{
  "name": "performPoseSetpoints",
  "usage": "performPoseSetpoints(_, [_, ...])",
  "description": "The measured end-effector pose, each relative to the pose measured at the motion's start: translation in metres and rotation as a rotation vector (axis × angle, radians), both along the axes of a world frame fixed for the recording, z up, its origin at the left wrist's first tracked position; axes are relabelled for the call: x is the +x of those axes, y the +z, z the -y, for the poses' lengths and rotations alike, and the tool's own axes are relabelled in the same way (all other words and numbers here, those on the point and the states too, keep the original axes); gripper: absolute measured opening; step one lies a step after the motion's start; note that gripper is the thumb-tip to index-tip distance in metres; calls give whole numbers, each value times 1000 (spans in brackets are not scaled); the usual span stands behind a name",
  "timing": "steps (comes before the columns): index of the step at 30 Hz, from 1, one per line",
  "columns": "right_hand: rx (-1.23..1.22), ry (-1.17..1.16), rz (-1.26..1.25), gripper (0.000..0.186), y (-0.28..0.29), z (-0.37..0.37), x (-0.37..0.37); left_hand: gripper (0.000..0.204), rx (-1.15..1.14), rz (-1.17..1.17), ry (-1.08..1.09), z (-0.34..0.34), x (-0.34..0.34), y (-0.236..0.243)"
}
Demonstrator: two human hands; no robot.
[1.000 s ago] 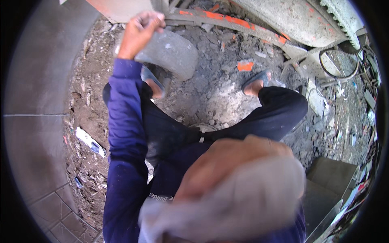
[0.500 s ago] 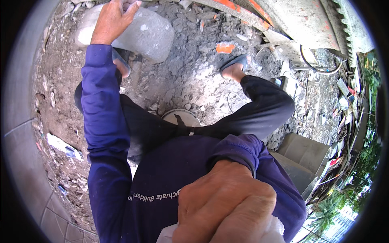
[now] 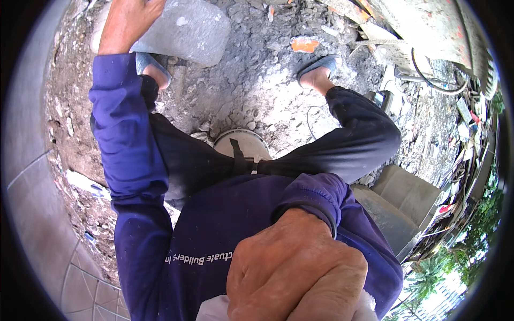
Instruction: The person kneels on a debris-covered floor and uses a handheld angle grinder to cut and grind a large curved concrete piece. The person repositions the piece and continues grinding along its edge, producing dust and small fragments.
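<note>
My left arm, in a purple sleeve, reaches out to the far left. My left hand [image 3: 128, 21] is over or beside a large grey stone-like block [image 3: 184, 29]; its fingers run out of the top edge, so I cannot tell what they touch. Bent back close to me, my right hand [image 3: 297, 267] is closed, knuckles up. White cloth [image 3: 211, 308] shows beneath and on both sides of it, bunched in its grip as far as I can see. I sit with my knees apart on a round, pale bucket-like seat [image 3: 243, 140].
Rubble covers the ground [image 3: 257, 80], with an orange-faced fragment [image 3: 304, 44] ahead. At the far right are a large curved, toothed metal drum [image 3: 428, 32] and a cable loop [image 3: 439, 88]. A grey box-like object [image 3: 401, 200] stands right; paving [image 3: 40, 214] runs along the left.
My left hand has moved slightly up and left, and its fingers have left the picture. The whole view has shifted a little. My right hand stays closed in nearly the same place.
</note>
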State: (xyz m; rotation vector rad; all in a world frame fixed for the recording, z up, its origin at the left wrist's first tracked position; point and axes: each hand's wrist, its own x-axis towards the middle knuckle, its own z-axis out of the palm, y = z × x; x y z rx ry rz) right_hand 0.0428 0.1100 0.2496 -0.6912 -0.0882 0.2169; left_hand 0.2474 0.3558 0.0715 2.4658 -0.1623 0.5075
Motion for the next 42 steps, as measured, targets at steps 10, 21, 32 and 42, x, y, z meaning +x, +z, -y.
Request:
performPoseSetpoints(10, [-69, 241, 480, 14, -40, 12, 52, 26, -31, -29, -8, 12, 19, -9])
performPoseSetpoints(21, [-450, 743, 1303, 39, -112, -1, 102, 22, -8, -156, 9, 14, 30, -13])
performPoseSetpoints(32, [-2566, 566, 179, 48, -456, 229, 409, 21, -65, -194, 109, 8, 24, -2])
performPoseSetpoints(42, [-2797, 444, -61, 57, -533, 274, 370, 22, -8, -303, 98, 18, 21, 10])
